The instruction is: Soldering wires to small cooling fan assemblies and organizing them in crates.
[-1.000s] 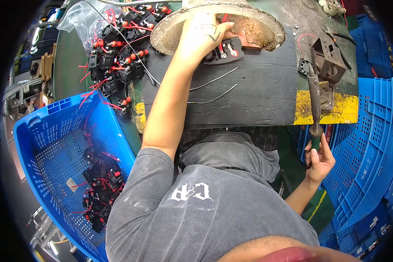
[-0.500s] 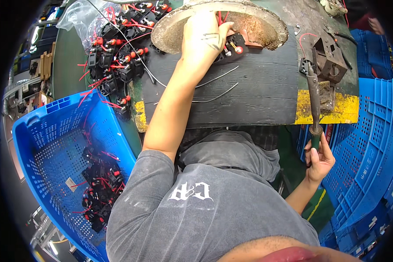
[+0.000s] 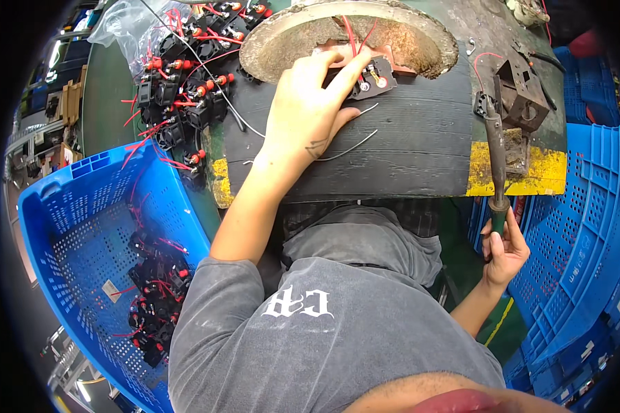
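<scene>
My left hand (image 3: 303, 103) grips the left side of a black plastic part (image 3: 378, 78) between thumb and fingers. The part bears two metal terminals, one with a red ring, and red wires rise from it. It sits at the near rim of a round, rusty, dish-like metal piece (image 3: 282, 72). My right hand (image 3: 506, 251) is closed around the green handle of a soldering iron (image 3: 496, 162). The iron points away from me, its tip end beside a rusty metal stand (image 3: 521, 96). Lengths of thin solder-like wire (image 3: 351, 146) lie on the black board (image 3: 406, 151) below my left hand.
Several similar black parts with red wires (image 3: 179, 89) are heaped at the left of the bench, beside a clear plastic bag (image 3: 120, 34). A blue perforated crate (image 3: 69, 227) at lower left holds more. Another blue crate (image 3: 565, 234) stands at the right.
My left hand has drawn back toward me from under the dish's far side, and the black part has come slightly nearer and turned. My right hand and the soldering iron have hardly moved.
</scene>
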Tool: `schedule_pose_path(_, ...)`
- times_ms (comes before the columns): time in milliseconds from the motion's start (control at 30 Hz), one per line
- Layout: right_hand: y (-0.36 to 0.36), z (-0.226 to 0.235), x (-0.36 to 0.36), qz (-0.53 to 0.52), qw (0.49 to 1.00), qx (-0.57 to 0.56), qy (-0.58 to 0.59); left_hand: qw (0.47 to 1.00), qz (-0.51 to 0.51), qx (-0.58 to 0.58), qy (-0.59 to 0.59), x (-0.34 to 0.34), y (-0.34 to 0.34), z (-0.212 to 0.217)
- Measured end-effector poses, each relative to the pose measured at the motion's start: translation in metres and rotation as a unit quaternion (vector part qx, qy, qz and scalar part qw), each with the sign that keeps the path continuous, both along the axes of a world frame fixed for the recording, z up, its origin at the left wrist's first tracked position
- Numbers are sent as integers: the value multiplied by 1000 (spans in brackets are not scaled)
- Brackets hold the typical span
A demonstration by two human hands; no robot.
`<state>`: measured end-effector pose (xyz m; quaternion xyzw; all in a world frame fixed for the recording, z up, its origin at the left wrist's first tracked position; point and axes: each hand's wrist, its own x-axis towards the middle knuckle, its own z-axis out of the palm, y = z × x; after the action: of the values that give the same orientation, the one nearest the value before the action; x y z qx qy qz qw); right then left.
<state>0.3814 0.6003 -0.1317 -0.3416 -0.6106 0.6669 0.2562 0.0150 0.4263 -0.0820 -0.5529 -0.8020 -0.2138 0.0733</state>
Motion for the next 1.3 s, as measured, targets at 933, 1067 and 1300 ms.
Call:
schedule_pose_path(933, -6, 4, 5, 0, 1000, 11, 3, 999, -11, 7, 52, -6, -1, -8)
schedule_pose_path(1067, -8, 4, 4, 0, 1000, 9, 0, 999, -29, -8, 36, -8, 0, -8)
schedule_pose_path(1300, -10, 4, 3, 1, 1000, 8, -9, 998, 4, -19, 58, -5, -1, -12)
